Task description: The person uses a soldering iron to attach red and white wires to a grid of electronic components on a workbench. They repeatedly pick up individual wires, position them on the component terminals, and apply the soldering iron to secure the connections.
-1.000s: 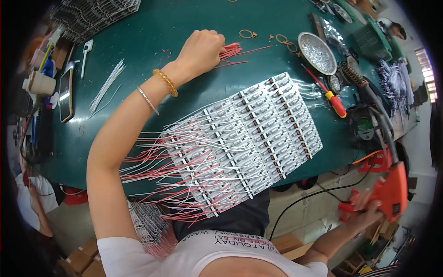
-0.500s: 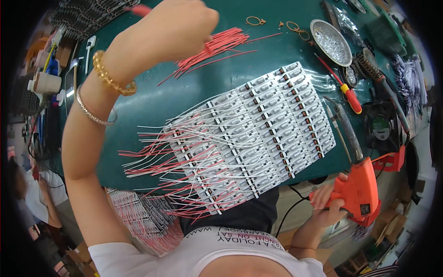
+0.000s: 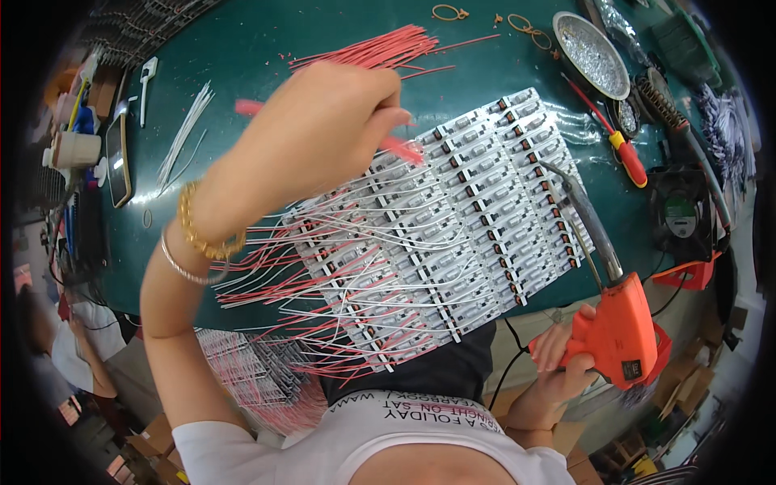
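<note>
My left hand (image 3: 323,133) is closed round some short red wires (image 3: 402,150), smeared by motion, whose ends stick out on both sides of the fist. It hovers over the upper left of a white circuit-board panel (image 3: 493,214) with rows of small components. Red and white wires (image 3: 279,275) trail off the panel's left side. In my right hand (image 3: 566,356), at the lower right, is the grip of an orange soldering gun (image 3: 618,331). Its metal tip points up, over the panel's right part.
Behind my left hand lies a pile of red wires (image 3: 380,47); white wires (image 3: 184,133) lie further left. A metal dish (image 3: 592,56), a red-yellow screwdriver (image 3: 618,141), a soldering iron (image 3: 679,145) and a black fan (image 3: 683,214) line the right. More wired panels (image 3: 242,364) hang below the table edge.
My left hand has come nearer from the far pile, carrying red wires over the panel. The soldering gun has shifted slightly left, and its tip now overlaps the panel's right part.
</note>
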Tool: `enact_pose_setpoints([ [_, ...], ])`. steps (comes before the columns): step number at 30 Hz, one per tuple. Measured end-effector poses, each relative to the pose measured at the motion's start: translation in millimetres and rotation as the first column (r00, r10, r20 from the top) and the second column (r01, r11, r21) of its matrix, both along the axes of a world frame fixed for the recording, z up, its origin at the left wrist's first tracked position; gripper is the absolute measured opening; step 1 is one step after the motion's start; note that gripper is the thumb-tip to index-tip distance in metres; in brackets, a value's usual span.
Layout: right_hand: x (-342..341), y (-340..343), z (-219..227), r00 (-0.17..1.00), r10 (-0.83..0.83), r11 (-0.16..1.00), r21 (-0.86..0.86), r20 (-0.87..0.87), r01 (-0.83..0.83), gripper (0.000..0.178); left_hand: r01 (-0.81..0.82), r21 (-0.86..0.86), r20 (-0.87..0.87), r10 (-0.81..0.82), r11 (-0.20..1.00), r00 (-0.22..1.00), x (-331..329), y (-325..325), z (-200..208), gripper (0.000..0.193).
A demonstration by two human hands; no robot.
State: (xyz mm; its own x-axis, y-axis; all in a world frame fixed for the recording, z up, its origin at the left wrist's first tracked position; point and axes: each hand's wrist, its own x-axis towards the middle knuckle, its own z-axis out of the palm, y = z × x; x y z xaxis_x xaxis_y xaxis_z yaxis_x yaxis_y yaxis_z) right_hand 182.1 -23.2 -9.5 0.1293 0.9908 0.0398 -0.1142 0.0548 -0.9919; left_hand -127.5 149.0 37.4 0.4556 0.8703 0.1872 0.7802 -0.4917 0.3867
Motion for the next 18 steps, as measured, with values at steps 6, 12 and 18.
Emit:
enact_pose_setpoints([
  [6,-34.6,17.3,16.0,0.99,0.019,0.995,-0.102,0.137,-0.005,0.089,-0.122,-0.048,0.312,0.131,0.991,0.941,7.7,-30.0,-38.4,0.012],
  [12,-34.9,16.9,-1.2,0.955,0.06,0.997,-0.057,0.291,-0.045,0.091,-0.173,-0.115,0.378,0.204,0.978,0.903,8.8,-31.3,-53.7,0.013],
  [18,-37.7,20.5,1.6,0.974,0.071,0.991,-0.125,0.213,-0.045,0.084,-0.13,-0.063,0.404,0.144,0.99,0.903,10.8,-29.0,-61.8,0.012],
])
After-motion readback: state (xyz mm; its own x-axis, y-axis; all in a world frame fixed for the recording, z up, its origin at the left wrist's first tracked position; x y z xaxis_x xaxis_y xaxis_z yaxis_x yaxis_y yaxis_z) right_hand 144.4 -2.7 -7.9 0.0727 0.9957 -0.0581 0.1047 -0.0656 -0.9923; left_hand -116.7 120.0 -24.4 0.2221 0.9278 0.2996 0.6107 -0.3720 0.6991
